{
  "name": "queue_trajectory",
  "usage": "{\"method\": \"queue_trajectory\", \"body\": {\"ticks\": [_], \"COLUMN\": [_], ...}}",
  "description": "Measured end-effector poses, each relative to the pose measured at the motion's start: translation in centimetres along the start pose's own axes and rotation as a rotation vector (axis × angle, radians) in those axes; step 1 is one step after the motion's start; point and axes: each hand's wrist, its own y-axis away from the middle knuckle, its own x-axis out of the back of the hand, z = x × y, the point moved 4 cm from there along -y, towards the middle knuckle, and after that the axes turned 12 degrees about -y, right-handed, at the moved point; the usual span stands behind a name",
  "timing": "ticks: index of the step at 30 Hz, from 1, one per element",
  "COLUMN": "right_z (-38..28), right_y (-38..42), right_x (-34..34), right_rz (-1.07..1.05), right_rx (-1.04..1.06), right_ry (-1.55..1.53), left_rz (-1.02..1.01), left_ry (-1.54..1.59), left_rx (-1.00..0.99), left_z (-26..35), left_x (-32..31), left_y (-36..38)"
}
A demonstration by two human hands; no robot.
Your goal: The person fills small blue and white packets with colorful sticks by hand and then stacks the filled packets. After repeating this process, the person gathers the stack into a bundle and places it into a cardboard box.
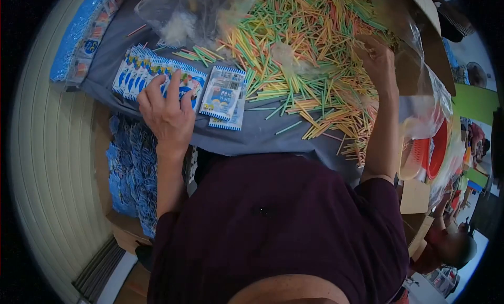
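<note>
My left hand [167, 112] rests with its fingers apart on a fanned row of blue-and-white printed packets [137, 73]. Beside it, to the right, lie a few more packets [223, 94], overlapping on the grey cloth. My right hand [377, 62] is at the right side of a wide heap of thin colored sticks [304, 20], in green, yellow and orange. Its fingers are curled together near the sticks; what they hold, if anything, is too small to make out.
A clear plastic bag [178, 12] lies at the back. On the left stand a blue-wrapped pack [79, 41] and a cardboard box holding many blue packets [131, 167]. At right are a red basket [438, 152] and another person [446, 246].
</note>
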Motion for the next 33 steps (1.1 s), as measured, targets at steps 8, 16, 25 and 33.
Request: {"method": "queue_trajectory", "body": {"ticks": [8, 16, 25, 33], "right_z": [2.1, 0.9, 1.9, 1.4], "right_y": [-0.4, -2.0, -0.1, 0.6], "right_x": [-2.1, -2.9, -2.8, -2.2], "right_rz": [-0.333, -0.392, -0.235, -0.294], "right_rx": [-0.352, -0.468, -0.485, -0.487], "right_ry": [0.411, 0.583, 0.657, 0.625], "left_rz": [-0.307, -0.259, -0.022, -0.178], "left_ry": [0.279, 0.222, 0.512, 0.579], "left_rx": [-0.175, -0.183, -0.101, 0.001], "left_z": [6.9, 7.8, 6.5, 5.7], "left_x": [-0.9, -0.9, -0.7, -0.7], "left_y": [0.6, 0.9, 1.4, 0.0]}}
